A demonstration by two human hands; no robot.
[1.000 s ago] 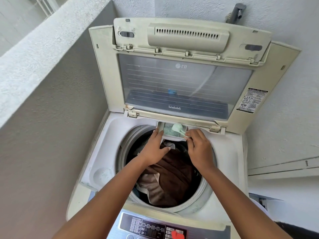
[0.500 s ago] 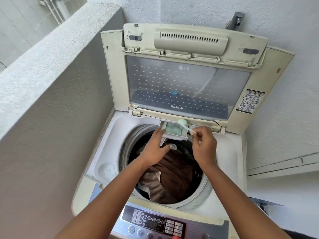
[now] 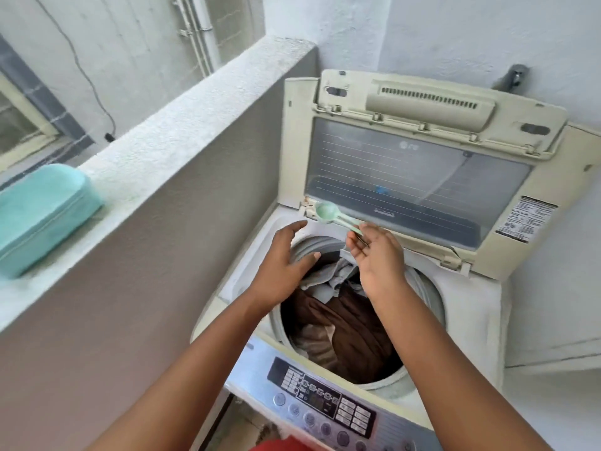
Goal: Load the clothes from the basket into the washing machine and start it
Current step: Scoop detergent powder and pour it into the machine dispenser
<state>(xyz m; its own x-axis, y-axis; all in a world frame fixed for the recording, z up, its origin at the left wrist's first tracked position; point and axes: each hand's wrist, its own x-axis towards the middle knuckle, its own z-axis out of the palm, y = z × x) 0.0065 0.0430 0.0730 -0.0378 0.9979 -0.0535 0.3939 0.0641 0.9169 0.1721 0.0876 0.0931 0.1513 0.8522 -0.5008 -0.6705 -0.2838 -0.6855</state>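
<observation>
With clothes (image 3: 351,323) already in the washing machine (image 3: 471,307), right hand (image 3: 377,255) pinching scoop (image 3: 328,212), left hand (image 3: 286,255) open: scoop level, away to ledge (image 3: 182,125), then lid (image 3: 419,170) down.

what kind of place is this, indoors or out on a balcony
Probably a utility balcony at a home. A cream top-loading washing machine stands against a rough plastered parapet wall; beyond it are drain pipes on an outer wall. A metal tap sticks out above the machine.
</observation>
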